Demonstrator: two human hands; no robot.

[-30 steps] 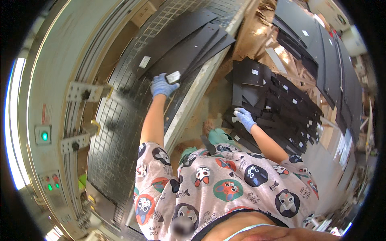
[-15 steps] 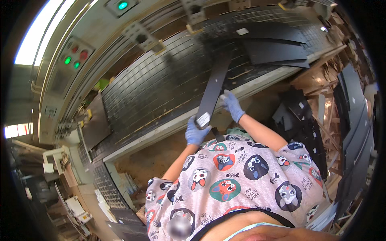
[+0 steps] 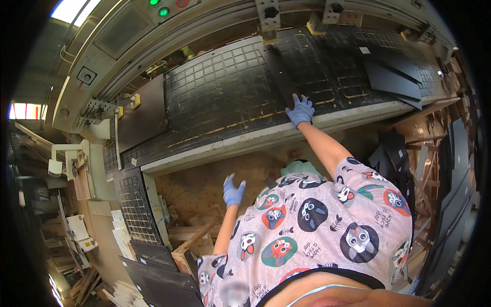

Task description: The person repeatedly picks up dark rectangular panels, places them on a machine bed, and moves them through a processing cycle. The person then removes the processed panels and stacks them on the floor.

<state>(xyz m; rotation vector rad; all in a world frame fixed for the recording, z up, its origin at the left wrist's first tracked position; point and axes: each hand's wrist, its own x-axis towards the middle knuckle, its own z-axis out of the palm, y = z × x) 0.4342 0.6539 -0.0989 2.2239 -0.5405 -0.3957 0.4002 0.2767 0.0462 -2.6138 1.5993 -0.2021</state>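
A narrow dark board (image 3: 281, 77) lies flat on the black grid-patterned machine bed (image 3: 215, 97), its far end under a clamp block (image 3: 268, 23). My right hand (image 3: 300, 110), in a blue glove, rests on the board's near end with fingers spread. My left hand (image 3: 233, 192), gloved alike, hangs in front of the bed's pale front rail (image 3: 220, 147), apart from it. Its thumb and fingers stand apart and hold nothing.
More dark panels (image 3: 394, 82) lie overlapping at the bed's right, and a larger brown-black panel (image 3: 143, 115) at its left. A control panel (image 3: 125, 30) overhangs the far left. Dark boards (image 3: 458, 153) lean at the right; wood offcuts (image 3: 194, 230) sit below.
The narrow board, held earlier near my body, is now flat on the bed. My left hand has let go and drawn back left; my right hand has moved onto the board. The view has shifted.
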